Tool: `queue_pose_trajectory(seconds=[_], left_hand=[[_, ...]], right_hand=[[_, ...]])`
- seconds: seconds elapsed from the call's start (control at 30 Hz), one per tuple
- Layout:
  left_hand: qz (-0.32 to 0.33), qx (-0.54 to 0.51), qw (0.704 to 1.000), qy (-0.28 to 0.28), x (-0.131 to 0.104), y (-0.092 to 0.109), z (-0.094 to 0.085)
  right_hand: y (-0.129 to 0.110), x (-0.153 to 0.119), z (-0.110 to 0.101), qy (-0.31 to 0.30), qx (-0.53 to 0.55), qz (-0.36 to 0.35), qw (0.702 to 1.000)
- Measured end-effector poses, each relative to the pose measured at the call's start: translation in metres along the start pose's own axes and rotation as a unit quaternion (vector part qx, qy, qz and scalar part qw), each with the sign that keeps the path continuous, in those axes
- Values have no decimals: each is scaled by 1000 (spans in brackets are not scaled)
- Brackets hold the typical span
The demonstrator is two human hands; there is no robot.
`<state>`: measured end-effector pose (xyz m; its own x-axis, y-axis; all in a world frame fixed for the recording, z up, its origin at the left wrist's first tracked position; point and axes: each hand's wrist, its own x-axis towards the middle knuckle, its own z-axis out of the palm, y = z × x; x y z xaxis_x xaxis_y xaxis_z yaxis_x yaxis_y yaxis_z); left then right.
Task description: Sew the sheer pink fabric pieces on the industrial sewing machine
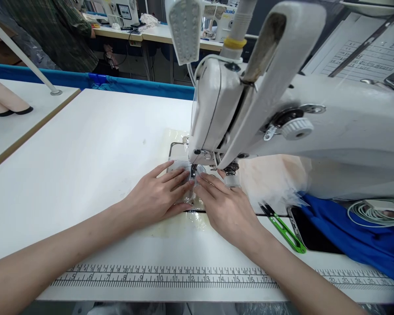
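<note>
1. Viewing remotely, I log the left hand palm down, fingers extended, unclenched, its fingertips just beside the presser foot.
2. Right hand: flattened, unclenched, fingers directed at the foot's other side.
3. Sheer pale fabric lies to the right of the right hand, under the arm of the sewing machine, back from the bench's front edge. I cannot tell whether it reaches the fingertips.
4. Container: brown box beyond the bench's far left corner; contents cannot be made out.
5. Toward the front right corner: green snips beside a phone, then blue cloth with a coiled cable on it.
6. Printed scale runs along the front edge.
</note>
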<state>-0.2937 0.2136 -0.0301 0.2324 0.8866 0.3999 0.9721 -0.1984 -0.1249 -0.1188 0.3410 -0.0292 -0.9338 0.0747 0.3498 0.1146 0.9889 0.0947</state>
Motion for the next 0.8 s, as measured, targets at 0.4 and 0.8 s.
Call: queue_pose_trajectory(seconds=[0.4, 0.8], left_hand=[[2, 10, 1000, 6, -1, -1, 3], [23, -29, 995, 95, 0, -1, 0]], right_hand=[[1, -1, 0, 6, -4, -2, 1000], [3, 6, 2, 94, -21, -27, 995]])
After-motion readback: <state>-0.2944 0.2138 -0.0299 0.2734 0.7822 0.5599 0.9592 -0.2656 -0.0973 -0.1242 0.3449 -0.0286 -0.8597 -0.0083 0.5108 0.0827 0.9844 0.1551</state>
